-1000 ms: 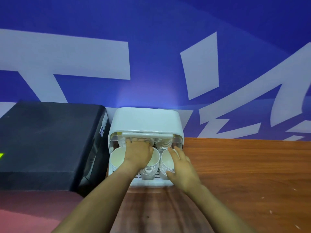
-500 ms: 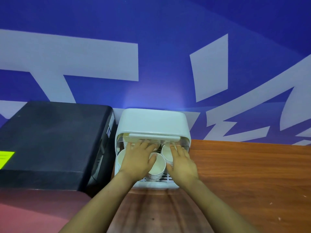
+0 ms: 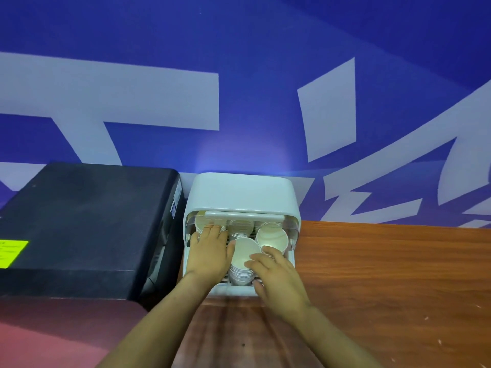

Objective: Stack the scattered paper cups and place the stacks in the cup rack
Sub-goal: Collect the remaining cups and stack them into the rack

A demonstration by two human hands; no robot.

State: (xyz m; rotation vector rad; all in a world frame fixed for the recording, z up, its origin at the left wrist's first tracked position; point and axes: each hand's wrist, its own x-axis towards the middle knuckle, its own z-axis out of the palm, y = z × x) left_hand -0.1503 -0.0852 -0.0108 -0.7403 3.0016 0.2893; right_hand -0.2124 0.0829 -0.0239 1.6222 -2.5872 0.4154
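Since half a second ago, both hands have drawn back from the white plastic cup rack (image 3: 243, 192). Now the left hand (image 3: 210, 252) lies flat with straight fingers over its left side, and the right hand (image 3: 276, 274) rests relaxed fingertips on the rim of the middle stack of white paper cups (image 3: 243, 261). This stack leans, mouth toward the camera, long axis front to back. Another white cup stack (image 3: 272, 239) lies right of it. Left of the rack stands a black box-shaped machine (image 3: 85, 224); the rack sits on a brown wooden table (image 3: 385, 274).

Office or shop: branded blue wall (image 3: 239, 49), wooden counter (image 3: 385, 274).
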